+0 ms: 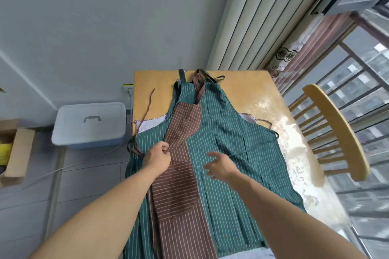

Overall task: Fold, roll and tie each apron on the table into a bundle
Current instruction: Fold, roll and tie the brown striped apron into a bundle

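Note:
A brown striped apron, folded lengthwise into a narrow strip, lies on top of a spread green striped apron on the wooden table. My left hand pinches the brown apron's left edge near its waist. My right hand hovers open, fingers spread, over the green apron just right of the brown strip. A thin brown tie string trails over the table at the left. A white apron shows underneath at the sides.
A wooden chair stands at the table's right side by the window. A white lidded storage box sits on the floor to the left, with a cardboard box beyond it. The wall and curtain lie behind the table.

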Action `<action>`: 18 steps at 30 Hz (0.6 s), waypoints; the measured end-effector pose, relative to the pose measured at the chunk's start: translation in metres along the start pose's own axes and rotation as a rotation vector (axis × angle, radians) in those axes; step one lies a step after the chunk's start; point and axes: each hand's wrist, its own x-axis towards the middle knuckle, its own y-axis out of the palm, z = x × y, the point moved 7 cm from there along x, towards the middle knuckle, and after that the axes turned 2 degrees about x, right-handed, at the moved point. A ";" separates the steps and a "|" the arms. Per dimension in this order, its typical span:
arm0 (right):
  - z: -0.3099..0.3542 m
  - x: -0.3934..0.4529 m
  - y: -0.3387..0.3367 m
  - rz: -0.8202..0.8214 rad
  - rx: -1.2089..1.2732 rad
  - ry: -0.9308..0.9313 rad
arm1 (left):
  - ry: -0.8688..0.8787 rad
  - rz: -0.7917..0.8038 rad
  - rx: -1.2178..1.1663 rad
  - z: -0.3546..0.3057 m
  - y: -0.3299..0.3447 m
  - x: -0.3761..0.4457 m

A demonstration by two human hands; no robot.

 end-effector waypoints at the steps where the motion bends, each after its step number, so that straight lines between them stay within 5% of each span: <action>1: 0.009 0.014 -0.005 0.006 0.010 -0.001 | -0.039 0.006 -0.037 -0.004 0.002 0.010; 10: 0.069 0.149 -0.038 -0.093 0.380 0.079 | -0.269 0.173 -0.271 -0.024 0.005 0.067; 15: 0.106 0.184 -0.043 0.024 0.559 0.119 | -0.460 0.558 -0.672 -0.045 0.007 0.069; 18: 0.146 0.189 -0.043 0.150 0.581 -0.019 | -0.419 0.403 -0.777 -0.043 -0.006 0.089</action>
